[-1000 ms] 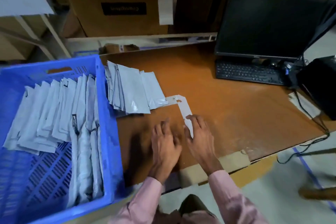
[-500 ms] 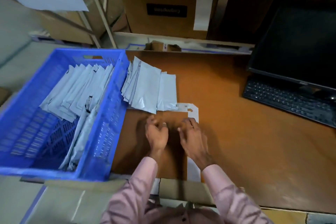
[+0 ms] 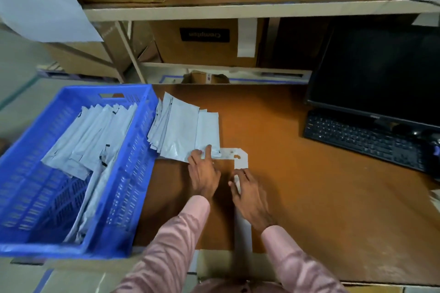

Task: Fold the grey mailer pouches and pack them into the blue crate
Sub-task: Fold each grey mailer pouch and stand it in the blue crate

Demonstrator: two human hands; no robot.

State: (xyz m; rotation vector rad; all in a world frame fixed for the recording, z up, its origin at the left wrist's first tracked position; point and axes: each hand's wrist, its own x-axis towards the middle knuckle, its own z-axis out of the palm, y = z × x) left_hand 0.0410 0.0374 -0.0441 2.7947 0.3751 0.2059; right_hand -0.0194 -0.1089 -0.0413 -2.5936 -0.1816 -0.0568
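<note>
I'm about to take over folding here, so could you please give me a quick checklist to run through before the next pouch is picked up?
1. Left hand on the loose pouch pile: ok, its fingers touch the near edge of the pile.
2. Firm grip on a single pouch: cannot tell.
3. Right hand free: ok, it rests on the white L-shaped guide, holding nothing.
4. Room in the blue crate: ok, its near part shows bare floor.
5. Folding area on the table free: ok, bare wood beside the guide.
</note>
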